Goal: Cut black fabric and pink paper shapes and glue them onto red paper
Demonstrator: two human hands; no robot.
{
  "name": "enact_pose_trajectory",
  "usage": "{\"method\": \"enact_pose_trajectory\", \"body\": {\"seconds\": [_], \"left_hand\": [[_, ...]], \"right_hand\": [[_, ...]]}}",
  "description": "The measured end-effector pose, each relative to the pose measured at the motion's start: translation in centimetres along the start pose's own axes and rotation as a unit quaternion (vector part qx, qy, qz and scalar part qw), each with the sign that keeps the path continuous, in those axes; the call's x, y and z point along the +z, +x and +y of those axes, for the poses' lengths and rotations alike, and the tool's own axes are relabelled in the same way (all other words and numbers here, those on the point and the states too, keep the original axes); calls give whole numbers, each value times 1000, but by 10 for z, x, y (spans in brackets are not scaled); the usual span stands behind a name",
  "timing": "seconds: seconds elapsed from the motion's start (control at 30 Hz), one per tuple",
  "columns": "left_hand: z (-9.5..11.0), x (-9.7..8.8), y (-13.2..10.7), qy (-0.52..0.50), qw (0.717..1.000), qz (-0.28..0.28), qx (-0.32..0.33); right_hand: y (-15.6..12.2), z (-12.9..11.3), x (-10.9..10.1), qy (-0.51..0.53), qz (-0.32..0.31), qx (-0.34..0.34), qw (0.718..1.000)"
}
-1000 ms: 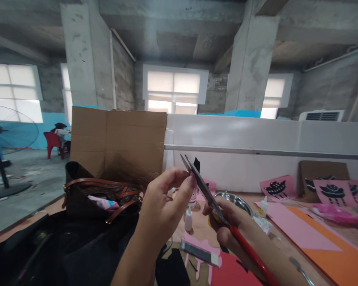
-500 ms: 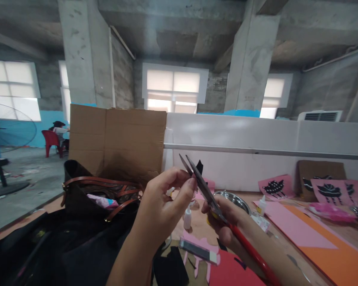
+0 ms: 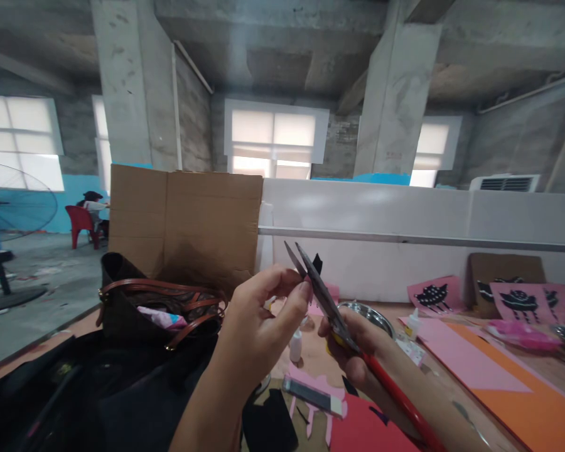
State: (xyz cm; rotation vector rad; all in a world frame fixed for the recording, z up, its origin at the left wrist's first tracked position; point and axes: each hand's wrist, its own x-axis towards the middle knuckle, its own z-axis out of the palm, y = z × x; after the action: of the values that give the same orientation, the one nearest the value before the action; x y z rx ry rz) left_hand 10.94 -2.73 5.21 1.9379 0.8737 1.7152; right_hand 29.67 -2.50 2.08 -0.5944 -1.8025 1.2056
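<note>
1. Behind the hands, a brown cardboard sheet [image 3: 188, 220] stood upright beside the white partition [image 3: 405, 213].
2. Below it, a brown handbag [image 3: 136, 301] sat open on dark cloth [image 3: 98, 395].
3. The left hand [image 3: 263, 320] was raised, its thumb and forefinger pinching a black paper scrap [image 3: 316, 262].
4. The right hand [image 3: 358, 351] was closed around red-handled scissors [image 3: 322, 295].
5. The blades, slightly parted, pointed up and left, meeting the scrap at the left fingertips.
6. The scrap's tip poked out above the blades.

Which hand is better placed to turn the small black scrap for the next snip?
Left: the left hand pinches the small black scrap; the right hand is full, gripping the red-handled metal scissors.
</note>
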Motion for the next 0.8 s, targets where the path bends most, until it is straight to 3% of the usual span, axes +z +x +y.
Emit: {"method": "enact_pose_trajectory", "body": {"seconds": [0.1,0.23,0.47,0.67,0.8], "left_hand": [[1,0,0,-10,1000,-2,-1],[0,-1,0,0,1000,-4,-5],[0,-1,0,-6,1000,-5,-6],[-1,-1,-1,-11,1000,-7,3],[-1,-2,0,4,1000,-6,8]], "right_hand": [[-2,8,-5,-25,-3,8,1000],[-2,16,-9,-55,-5,-34,998],[1,0,-3,-54,-7,-3,999],[-1,7,-7,-36,-5,5,999],[-1,-2,-3,-61,5,19,998]]}}
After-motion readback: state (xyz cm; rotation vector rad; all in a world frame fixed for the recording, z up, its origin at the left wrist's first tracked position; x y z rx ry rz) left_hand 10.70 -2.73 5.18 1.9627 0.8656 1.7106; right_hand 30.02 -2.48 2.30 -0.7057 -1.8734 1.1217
